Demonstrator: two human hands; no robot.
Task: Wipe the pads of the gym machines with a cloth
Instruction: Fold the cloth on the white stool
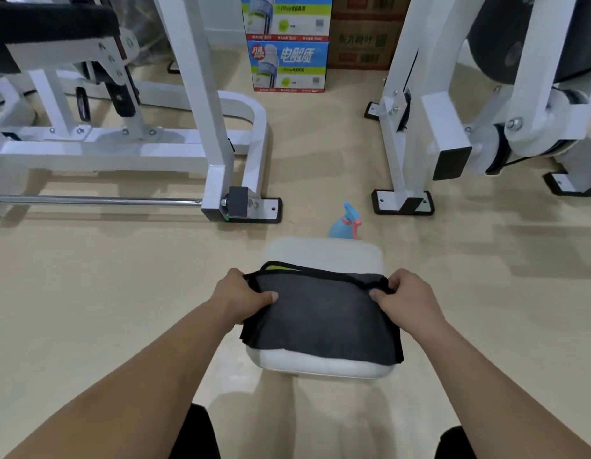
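Head view, looking fwd and down: both hands grip a dark grey cloth [320, 321] w/ black edging, spread over a white seat pad [324, 253]. Left hand [243, 298] is closed on the cloth's left edge, thumb on top and fingers curled under; right hand [405, 298] is closed on the far right corner, pinching the black hem. Cloth's long axis runs left-right between the hands, so it lies directly between them, neither hand nearer. A yellow-green bit [281, 267] peeks from under the far left edge, prob. the cloth's other face or a second layer, can't tell which. Near edge of the cloth hangs just over the pad's front; a bare strip of pad shows beyond the far edge. Judging from that, the next stroke likely pushes away from the body to cover that bare strip. Pad looks smooth and firm, so the cloth should slide easily. A light blue spray bottle [345, 223] stands on the beige floor [89, 293] just beyond the pad. White machine frames [214, 127] stand left and right further off; stacked drink cartons [289, 64] sit at the back between them.
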